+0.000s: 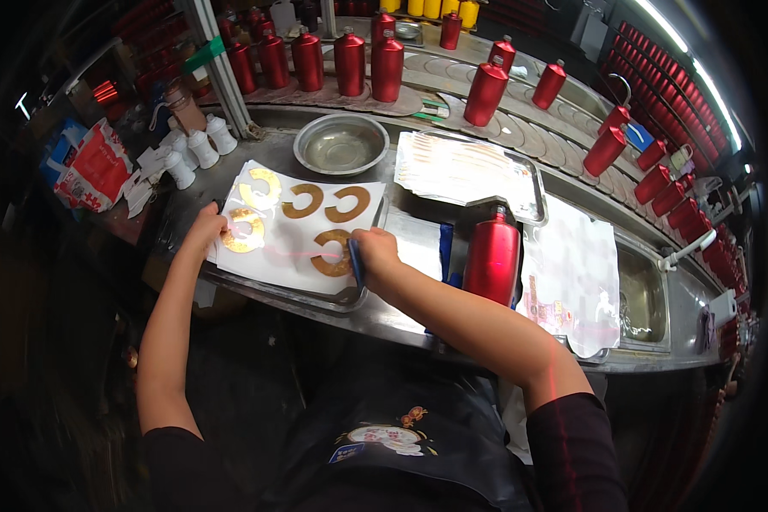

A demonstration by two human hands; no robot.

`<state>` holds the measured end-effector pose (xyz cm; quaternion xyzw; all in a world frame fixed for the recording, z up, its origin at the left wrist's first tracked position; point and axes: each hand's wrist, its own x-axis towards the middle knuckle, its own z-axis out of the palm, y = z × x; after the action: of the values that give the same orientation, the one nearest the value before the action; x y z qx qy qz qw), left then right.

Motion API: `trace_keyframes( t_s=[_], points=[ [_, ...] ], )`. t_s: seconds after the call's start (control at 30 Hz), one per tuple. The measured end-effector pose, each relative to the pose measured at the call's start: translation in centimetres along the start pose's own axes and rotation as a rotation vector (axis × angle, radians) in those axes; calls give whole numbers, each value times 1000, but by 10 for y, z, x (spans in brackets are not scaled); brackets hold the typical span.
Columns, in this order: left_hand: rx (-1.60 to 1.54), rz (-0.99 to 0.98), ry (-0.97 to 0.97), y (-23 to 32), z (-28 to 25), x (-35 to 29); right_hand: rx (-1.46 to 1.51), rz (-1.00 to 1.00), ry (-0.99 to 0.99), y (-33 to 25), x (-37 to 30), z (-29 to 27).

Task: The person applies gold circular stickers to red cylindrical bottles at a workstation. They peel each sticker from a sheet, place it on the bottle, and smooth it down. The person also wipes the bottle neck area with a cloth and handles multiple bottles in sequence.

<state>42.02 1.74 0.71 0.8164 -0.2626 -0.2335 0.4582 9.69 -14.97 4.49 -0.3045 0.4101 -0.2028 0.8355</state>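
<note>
A white sheet (286, 247) with several gold C-shaped decals (301, 201) lies over a metal tray (350, 299) in front of me. My left hand (205, 229) is closed at the sheet's left edge, its fingertips beside one of the gold shapes. My right hand (375, 253) grips a flat blue scraper (357, 263) at the sheet's right side, against the lower right gold shape. To the right of that hand, a shiny red bottle (493, 256) lies tilted back, its neck by a dark holder.
Behind the sheet stands a metal bowl (341, 145) of liquid. A tray (533, 192) of printed sheets and another white sheet (572, 273) lie to the right, before a sink (640, 294). Red bottles (350, 64) stand along a conveyor (414, 90). White plastic bottles (200, 147) stand left.
</note>
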Motion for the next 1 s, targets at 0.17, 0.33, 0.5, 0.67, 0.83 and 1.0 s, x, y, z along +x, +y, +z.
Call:
trace_keyframes(
  t_s=[0.17,0.33,0.5,0.67,0.83,1.0],
  points=[
    [62,25,128,-55,-5,44,-286,-27,-16,-30,-41,3],
    [307,150,160,-101,-26,70,-735,-546,-161,-71,-87,-61],
    [193,177,286,-141,-42,76,-683,-961,115,-155,-133,-213],
    [-45,194,248,-124,-42,61,-725,-1029,967,-226,-174,-422],
    [-51,282,178,-61,-4,26,-811,-549,1515,-233,-191,-637],
    [-24,260,200,-18,31,16,-915,-263,1498,-230,-162,-739]
  ],
)
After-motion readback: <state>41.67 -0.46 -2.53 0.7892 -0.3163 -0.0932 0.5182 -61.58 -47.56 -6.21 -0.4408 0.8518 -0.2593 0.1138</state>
